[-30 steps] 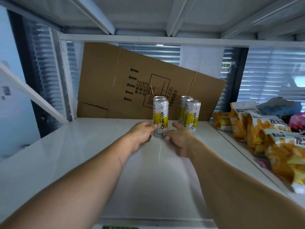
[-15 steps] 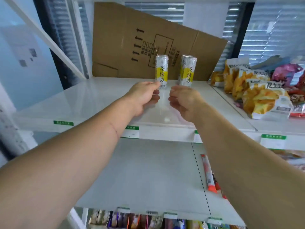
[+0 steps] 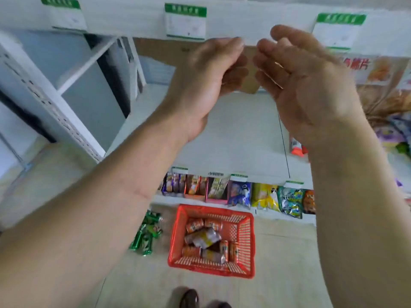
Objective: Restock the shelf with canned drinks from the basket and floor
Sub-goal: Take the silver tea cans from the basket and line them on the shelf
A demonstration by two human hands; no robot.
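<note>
Both hands have left the upper shelf: left hand (image 3: 206, 78) and right hand (image 3: 304, 85) empty, fingers loosely apart. Remaining cans lie in the red plastic basket (image 3: 244, 241) on the floor; next pickup there.

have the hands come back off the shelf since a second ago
Yes. Both the left hand and right hand pulled back toward the person, now before the shelf edge.

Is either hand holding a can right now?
No, the left hand and right hand are both empty, raised in front of the shelf edge.
</note>
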